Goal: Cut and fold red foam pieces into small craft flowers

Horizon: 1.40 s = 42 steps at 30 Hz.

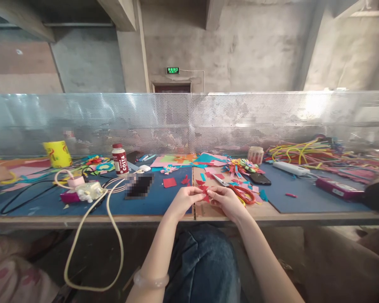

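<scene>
Facing a wide perforated metal screen [233, 113], with a long, pretty cluttered worktop [205, 217] right in front of it, mostly covered in blue mats [290, 204] with a pale strip between. Over to the right, can see a big bundle of fuzzy craft stems [303, 152]. Also got a bright heap of paper flowers [240, 166] past the hands, plus a COSTA bottle [120, 160] standing upright off to the left.

Going smaller: spotting red-handled scissors [236, 191] just beside the right hand [225, 200], and the left hand [187, 198] facing it, both pinching, grip clamped thumb-to-fingers on opposite sides of one little red paper piece [201, 184]. Held over that pale strip, near the front edge; can't tell about touching the surface. Can't make out the fingers tucked behind either.

Left of that, lying flat, also seeing a plain red square [169, 182].

As for handling, looks next to weightless, thin, bendy and not very slippery, but probably easy to crease or tear at the pointy bits. Best to hold lightly by the thicker middle with fingertip pads, avoiding any hard tugging from both sides.
</scene>
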Available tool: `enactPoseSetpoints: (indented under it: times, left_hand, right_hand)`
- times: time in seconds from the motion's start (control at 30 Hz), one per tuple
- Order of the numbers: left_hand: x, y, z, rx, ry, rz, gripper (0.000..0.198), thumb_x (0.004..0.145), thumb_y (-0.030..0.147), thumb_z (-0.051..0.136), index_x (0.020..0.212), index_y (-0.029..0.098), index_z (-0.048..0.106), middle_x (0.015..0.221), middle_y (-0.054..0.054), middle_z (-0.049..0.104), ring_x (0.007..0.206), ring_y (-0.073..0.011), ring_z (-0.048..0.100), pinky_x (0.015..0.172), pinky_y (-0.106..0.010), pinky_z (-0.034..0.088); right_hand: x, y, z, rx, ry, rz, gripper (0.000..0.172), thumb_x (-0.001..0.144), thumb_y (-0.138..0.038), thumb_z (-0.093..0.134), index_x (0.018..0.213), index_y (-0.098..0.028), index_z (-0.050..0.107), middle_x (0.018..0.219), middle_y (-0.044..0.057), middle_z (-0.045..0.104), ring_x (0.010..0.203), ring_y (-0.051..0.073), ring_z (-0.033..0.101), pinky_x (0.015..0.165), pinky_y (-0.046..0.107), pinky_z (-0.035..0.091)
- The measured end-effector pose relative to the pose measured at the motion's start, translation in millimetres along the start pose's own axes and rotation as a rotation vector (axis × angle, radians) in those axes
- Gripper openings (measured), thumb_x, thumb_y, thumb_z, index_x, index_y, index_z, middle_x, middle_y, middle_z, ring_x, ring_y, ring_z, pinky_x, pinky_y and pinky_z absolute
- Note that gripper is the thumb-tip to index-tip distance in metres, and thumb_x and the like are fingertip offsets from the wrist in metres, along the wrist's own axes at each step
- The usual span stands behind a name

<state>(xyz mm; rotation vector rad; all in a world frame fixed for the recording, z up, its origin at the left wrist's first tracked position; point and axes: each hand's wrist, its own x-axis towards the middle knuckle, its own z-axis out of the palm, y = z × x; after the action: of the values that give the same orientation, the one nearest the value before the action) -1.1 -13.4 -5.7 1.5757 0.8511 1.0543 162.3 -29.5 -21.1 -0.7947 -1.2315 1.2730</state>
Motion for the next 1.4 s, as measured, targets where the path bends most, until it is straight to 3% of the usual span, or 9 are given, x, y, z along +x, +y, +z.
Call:
enactPoseSetpoints:
  times: [0.7, 0.97, 1.2, 1.4]
  left_hand:
    - [-2.0, 2.1, -0.3, 0.008, -0.024, 0.006, 0.020, 0.065, 0.025, 0.067, 0.081, 0.013, 0.069, 0.076, -0.005, 0.069, 0.073, -0.0174, 0.062, 0.072, -0.027, 0.045]
    - [-1.4, 2.2, 0.2, 0.022, -0.007, 0.011, 0.017, 0.065, 0.024, 0.066, 0.078, 0.013, 0.069, 0.075, -0.005, 0.069, 0.074, -0.0177, 0.061, 0.072, -0.027, 0.045]
    - [0.0, -0.3, -1.3, 0.028, 0.003, 0.026, 0.020, 0.064, 0.028, 0.068, 0.077, 0.012, 0.068, 0.073, -0.005, 0.067, 0.071, -0.0170, 0.060, 0.070, -0.027, 0.044]
    - [-0.1, -1.1, -2.2, 0.018, -0.038, 0.030, 0.022, 0.065, 0.029, 0.067, 0.079, 0.012, 0.069, 0.078, -0.006, 0.069, 0.075, -0.0182, 0.061, 0.074, -0.028, 0.044]
  right_hand:
    - [-3.7, -0.6, 3.5, -0.263, 0.071, -0.135, 0.036, 0.064, -0.048, 0.067, 0.078, -0.015, 0.066, 0.071, 0.003, 0.062, 0.056, 0.010, 0.048, 0.053, 0.024, 0.039]
    - [-5.2, -3.2, 5.6, -0.282, 0.064, -0.185, 0.029, 0.066, -0.044, 0.067, 0.073, -0.016, 0.065, 0.065, -0.001, 0.059, 0.056, 0.009, 0.046, 0.054, 0.023, 0.036]
    - [-3.2, -4.1, 4.3, -0.123, 0.042, -0.069, 0.036, 0.064, -0.048, 0.067, 0.077, -0.015, 0.068, 0.069, 0.001, 0.062, 0.055, 0.009, 0.048, 0.054, 0.022, 0.036]
    - [-2.2, -2.2, 3.0, -0.147, 0.029, -0.074, 0.034, 0.063, -0.045, 0.070, 0.077, -0.014, 0.067, 0.069, 0.001, 0.062, 0.054, 0.008, 0.047, 0.053, 0.022, 0.036]
